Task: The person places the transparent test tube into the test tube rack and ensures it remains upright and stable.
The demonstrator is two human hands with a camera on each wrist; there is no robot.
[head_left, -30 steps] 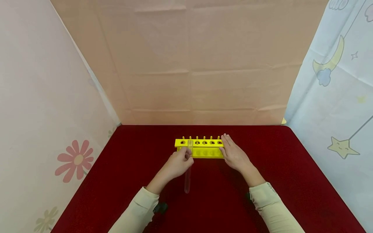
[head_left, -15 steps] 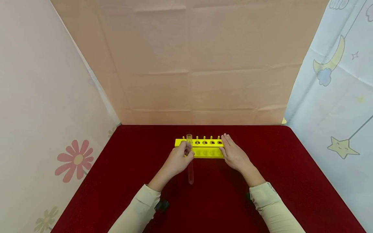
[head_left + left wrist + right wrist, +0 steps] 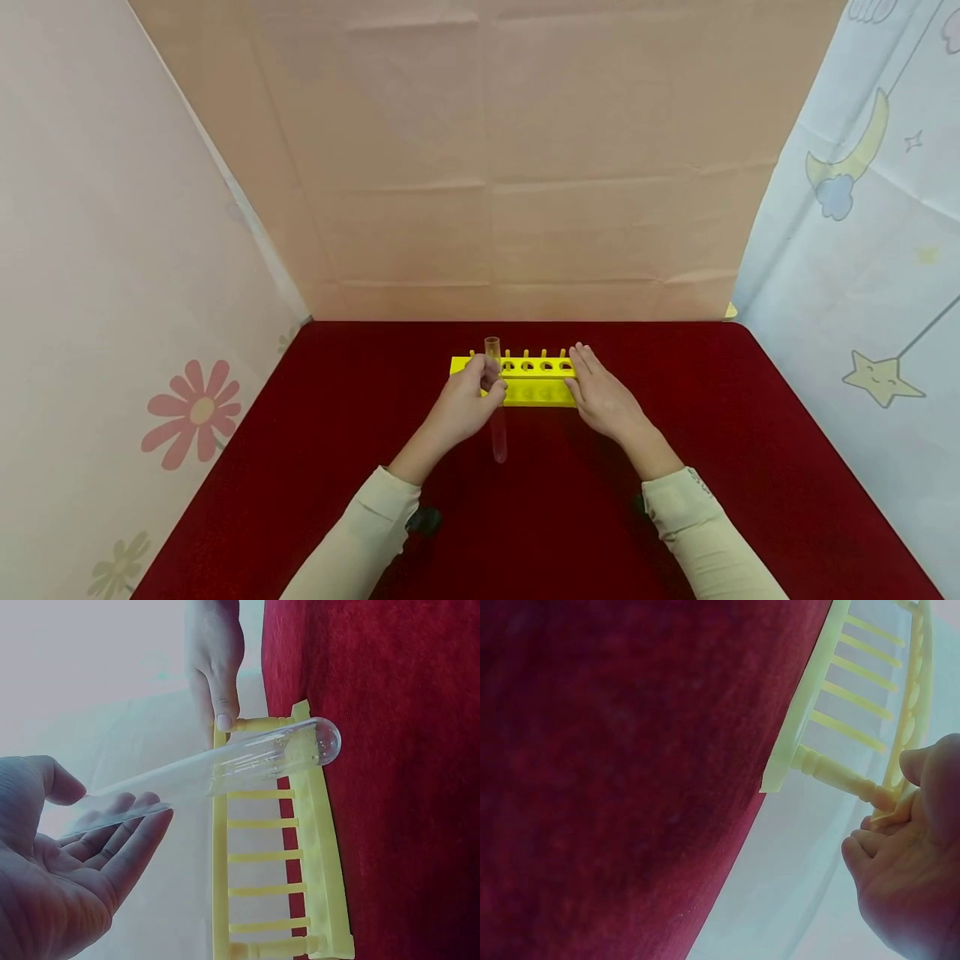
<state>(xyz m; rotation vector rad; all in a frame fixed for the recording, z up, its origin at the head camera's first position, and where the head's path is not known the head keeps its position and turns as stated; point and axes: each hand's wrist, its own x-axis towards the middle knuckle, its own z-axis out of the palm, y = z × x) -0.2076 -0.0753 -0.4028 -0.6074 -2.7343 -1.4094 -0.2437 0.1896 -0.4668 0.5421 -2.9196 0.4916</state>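
A clear glass test tube [image 3: 499,440] is pinched between thumb and fingers of my left hand [image 3: 467,402], near its open end. Its open mouth points up and slightly left, and the rounded bottom hangs down in front of the yellow test tube rack [image 3: 536,392]. In the left wrist view, the tube [image 3: 262,759] slants across the rack with its bottom overlapping the base. My right hand [image 3: 606,402] holds the rack's right end, fingers extended over the top plate. The right wrist view has the thumb [image 3: 913,766] on one side of that end, fingers on the other.
A dark red cloth [image 3: 360,375] covers the table. Upright pegs line the back of the rack, and its visible holes hold no tubes. A brown paper backdrop [image 3: 487,208] stands behind, with patterned curtains [image 3: 847,275] at the sides.
My left hand has shifted slightly right and the test tube has risen with it, turning so its bottom now swings further right. The right hand and the rack have stayed in place.
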